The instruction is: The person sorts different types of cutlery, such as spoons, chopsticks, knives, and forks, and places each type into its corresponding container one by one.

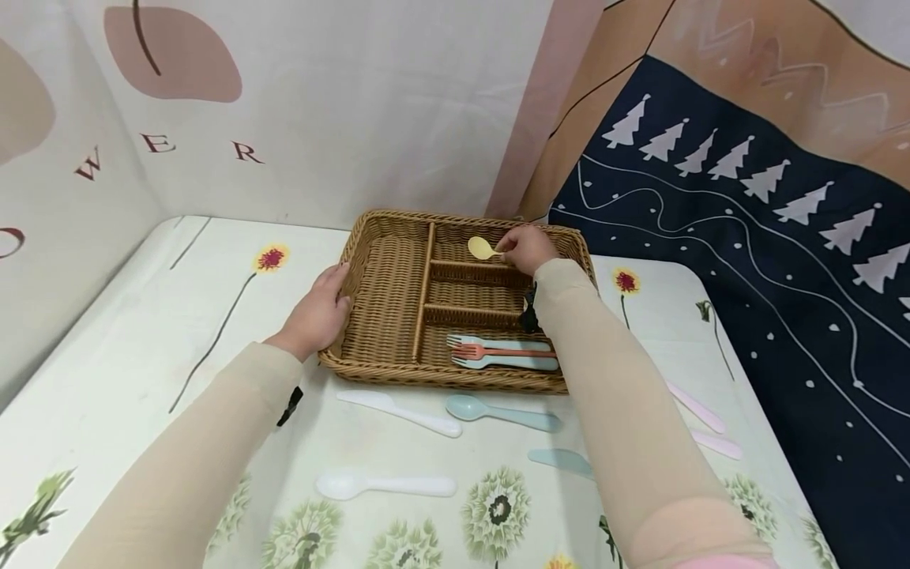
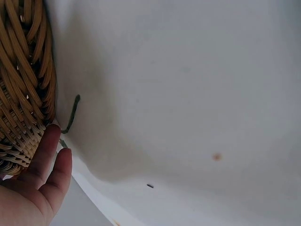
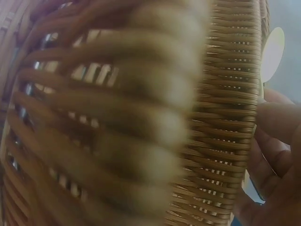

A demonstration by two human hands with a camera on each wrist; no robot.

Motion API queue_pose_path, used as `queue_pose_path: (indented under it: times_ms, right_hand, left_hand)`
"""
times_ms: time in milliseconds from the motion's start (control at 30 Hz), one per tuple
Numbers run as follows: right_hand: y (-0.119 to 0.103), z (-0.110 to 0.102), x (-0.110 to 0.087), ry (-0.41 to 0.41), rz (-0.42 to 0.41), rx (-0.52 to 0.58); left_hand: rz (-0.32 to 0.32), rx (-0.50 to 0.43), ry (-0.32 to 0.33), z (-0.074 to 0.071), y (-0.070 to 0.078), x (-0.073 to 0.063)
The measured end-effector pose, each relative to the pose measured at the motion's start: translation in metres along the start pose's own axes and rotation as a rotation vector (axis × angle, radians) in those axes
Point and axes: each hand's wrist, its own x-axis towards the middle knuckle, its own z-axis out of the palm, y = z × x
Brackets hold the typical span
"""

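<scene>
Yellow spoon (image 1: 481,249), in or just above the rear right compartment (image 1: 451,235) of the wicker basket (image 1: 426,373). The right hand (image 1: 529,250), nearer, pinches its handle between closed fingertips; the bowl points left, long axis running roughly along the divider (image 1: 462,264). The left hand (image 1: 317,313), farther off, holds the basket's left side, thumb at the rim.

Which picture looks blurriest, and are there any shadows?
Right wrist view: the nearest weave of the basket is blurred, maybe too close, and the yellow spoon looks whitish; left wrist view: dim, soft shadow on the cloth beside the basket; head view: brighter, forks clear.
</scene>
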Motion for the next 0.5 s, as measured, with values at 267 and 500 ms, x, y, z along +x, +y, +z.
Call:
queue_pose_path:
  times_ms: [267, 500]
  right_hand:
    - [0.0033, 0.0027, 0.0003, -0.018, 0.0, -0.004]
    - [0.0035, 0.0013, -0.0001, -0.015, 0.005, 0.01]
  left_hand:
    - [0.0, 0.001, -0.006, 0.0, -0.0015, 0.0001]
    - [0.004, 0.005, -0.009, -0.0007, -0.0002, 0.0006]
